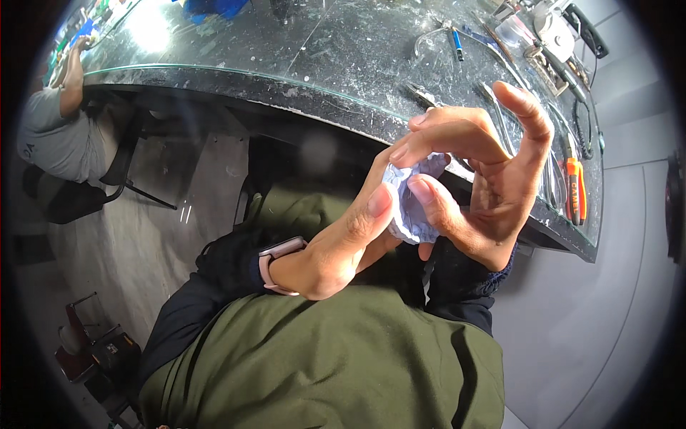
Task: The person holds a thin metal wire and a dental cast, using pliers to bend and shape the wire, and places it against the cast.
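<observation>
Both of my hands meet above my lap, near the front edge of the workbench, around a pale bluish-lilac lump [409, 216]. It has a rough, crinkled edge and a hollowed middle; its material I cannot make out. My left hand [350, 247] closes on its left side, the thumb pressed along the rim and the fingers mostly hidden behind it. From the right, my right hand [496, 189] pinches the lump between thumb and curled fingers, with one finger raised away.
On the dark, scuffed workbench [343, 64] lie several pliers, one with orange handles [575, 189], and a blue-handled tool [457, 44]. A white device [554, 36] stands at the far right. Another person [68, 129] sits at the bench's left end. A dark chair [96, 350] stands lower left.
</observation>
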A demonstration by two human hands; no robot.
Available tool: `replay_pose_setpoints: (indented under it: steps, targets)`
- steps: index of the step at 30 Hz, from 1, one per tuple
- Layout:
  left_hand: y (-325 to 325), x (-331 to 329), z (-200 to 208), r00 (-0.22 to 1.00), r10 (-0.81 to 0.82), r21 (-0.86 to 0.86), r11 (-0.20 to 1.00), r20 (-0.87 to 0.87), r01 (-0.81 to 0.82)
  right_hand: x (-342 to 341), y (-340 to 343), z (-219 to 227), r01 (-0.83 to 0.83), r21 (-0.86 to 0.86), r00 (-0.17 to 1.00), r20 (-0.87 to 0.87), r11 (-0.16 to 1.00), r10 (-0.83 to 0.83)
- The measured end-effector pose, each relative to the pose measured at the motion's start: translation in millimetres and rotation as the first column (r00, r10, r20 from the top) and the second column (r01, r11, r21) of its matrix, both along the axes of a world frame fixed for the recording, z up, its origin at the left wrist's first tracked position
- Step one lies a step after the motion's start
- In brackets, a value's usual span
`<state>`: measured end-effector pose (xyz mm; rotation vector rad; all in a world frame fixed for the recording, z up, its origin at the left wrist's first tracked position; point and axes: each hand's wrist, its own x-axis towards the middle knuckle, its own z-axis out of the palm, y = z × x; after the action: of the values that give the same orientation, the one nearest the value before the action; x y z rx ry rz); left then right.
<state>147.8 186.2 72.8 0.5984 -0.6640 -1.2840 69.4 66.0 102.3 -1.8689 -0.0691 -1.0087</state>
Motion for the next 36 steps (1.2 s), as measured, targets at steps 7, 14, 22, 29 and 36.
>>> replay_pose_setpoints:
  steps: [7, 14, 22, 29, 36]
  targets:
    - [3.5, 2.4, 7.6, 0.999, 0.012, 0.062, 0.998, 0.054, -0.015, -4.3, -4.8, 6.1, -0.053, -0.058, 0.995, -0.089, 0.997, 0.048]
    - [2.9, 0.8, 6.1, 0.997, -0.059, 0.011, 0.998, 0.04, 0.058, -8.2, -6.5, 1.3, -0.059, -0.068, 0.996, -0.072, 0.996, 0.054]
    - [3.2, 0.0, 5.4, 0.999, -0.048, -0.02, 0.999, 0.023, 0.048, -12.3, -12.2, 4.8, -0.067, -0.095, 0.998, 0.003, 0.993, 0.067]
    - [2.9, -0.3, 7.8, 0.998, -0.058, 0.014, 0.998, 0.02, 0.058, -10.0, -9.3, 3.6, -0.119, -0.08, 0.992, -0.056, 0.99, 0.115]
    - [-1.9, 0.7, 4.2, 0.991, 0.106, -0.107, 0.989, 0.078, -0.097, -18.4, -0.6, -9.9, 0.133, -0.162, 0.974, 0.206, 0.978, -0.098]
